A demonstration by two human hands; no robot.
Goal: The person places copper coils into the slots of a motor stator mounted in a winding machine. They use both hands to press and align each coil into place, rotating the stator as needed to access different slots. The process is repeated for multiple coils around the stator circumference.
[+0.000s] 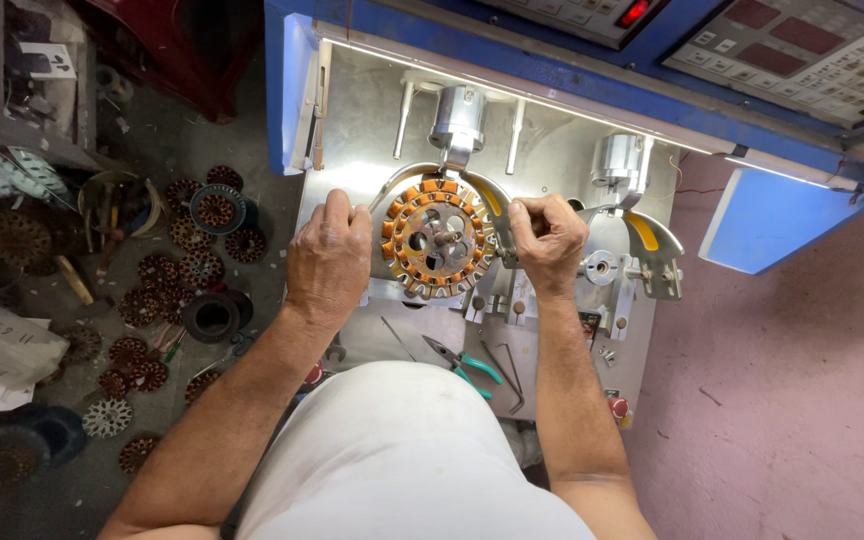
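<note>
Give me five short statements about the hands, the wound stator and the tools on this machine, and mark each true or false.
1. The left hand lies to the left of the round stator. True.
2. The stator lies among the others on the floor. False: it sits on the machine's metal plate.
3. The right hand is closed at the stator's right edge. True.
4. The green-handled pliers are in the right hand. False: they lie on the plate, near the person's body.
5. The stator's windings are blue. False: they are copper-orange.
</note>
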